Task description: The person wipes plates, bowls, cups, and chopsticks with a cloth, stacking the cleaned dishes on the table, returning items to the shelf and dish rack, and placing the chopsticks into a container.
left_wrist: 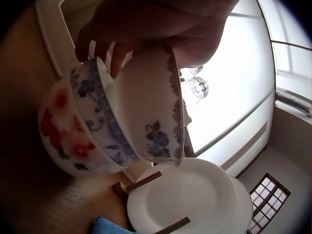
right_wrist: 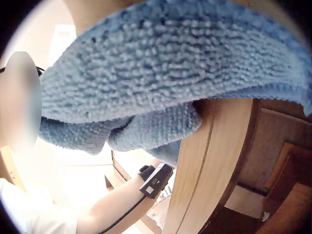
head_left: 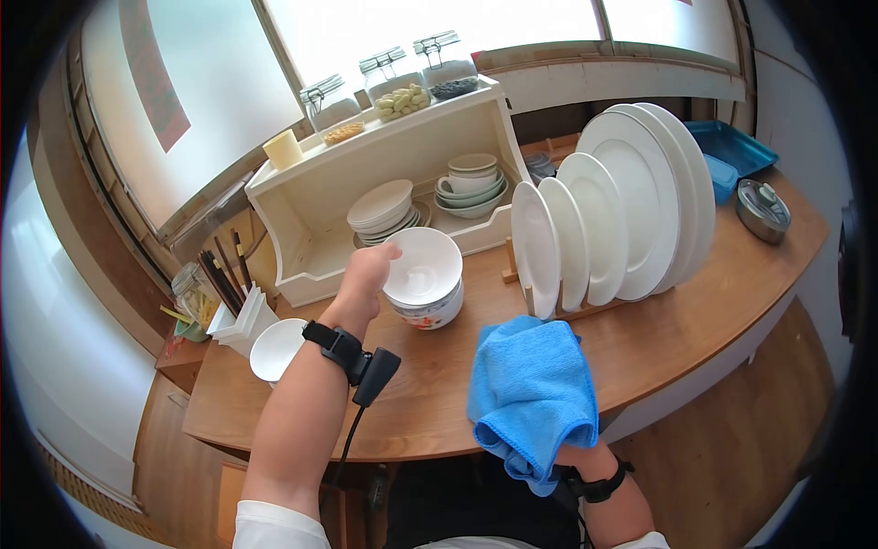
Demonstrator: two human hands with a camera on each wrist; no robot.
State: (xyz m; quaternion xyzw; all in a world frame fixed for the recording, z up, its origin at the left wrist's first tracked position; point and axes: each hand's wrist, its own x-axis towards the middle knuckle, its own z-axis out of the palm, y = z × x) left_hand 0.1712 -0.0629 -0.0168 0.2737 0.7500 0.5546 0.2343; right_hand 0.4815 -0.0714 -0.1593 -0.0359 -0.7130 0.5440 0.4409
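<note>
My left hand (head_left: 368, 274) grips the rim of a white bowl (head_left: 426, 265), thumb at the rim and fingers around the outside. In the left wrist view this bowl has blue flowers and a patterned rim. It sits tilted over a bowl with a blue band (left_wrist: 100, 109), which rests in a bowl with red flowers (left_wrist: 68, 129) on the table. A blue cloth (head_left: 535, 389) drapes over my right hand (head_left: 578, 455) near the table's front edge. Its fingers are hidden under the cloth, so I cannot tell how they lie.
Several white plates (head_left: 631, 210) stand in a wooden rack right of the bowls. Behind, a white shelf (head_left: 315, 206) holds dishes, with jars (head_left: 395, 87) on top. Left stand another white bowl (head_left: 276, 349) and a chopstick holder (head_left: 242, 320). A glass lid (head_left: 764, 210) lies far right.
</note>
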